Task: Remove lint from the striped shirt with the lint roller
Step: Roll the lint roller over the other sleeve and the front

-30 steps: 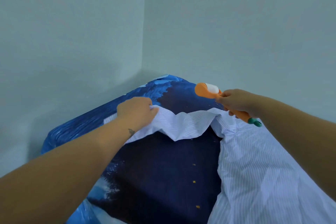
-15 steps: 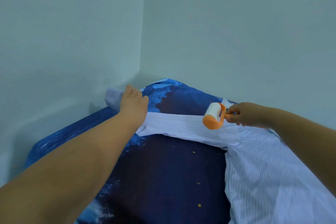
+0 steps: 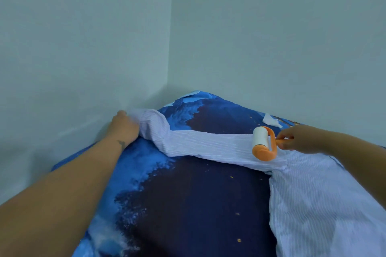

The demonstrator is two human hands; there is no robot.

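- Left hand point(image 3: 125, 128) lay at the far left by the wall, fingers closed on the cuff end of the striped shirt point(image 3: 208, 144) sleeve, holding it taut.
- Sleeve ran long-axis from left hand across to right hand, flat on the blue bedcover point(image 3: 188, 204).
- Right hand point(image 3: 296, 139) pinched the orange handle of the lint roller point(image 3: 263, 143); handle pointed right, toward that hand.
- Roller drum sat crosswise on the sleeve, axis running near-to-far, just left of the right hand.
- Shirt body spread below the right forearm.
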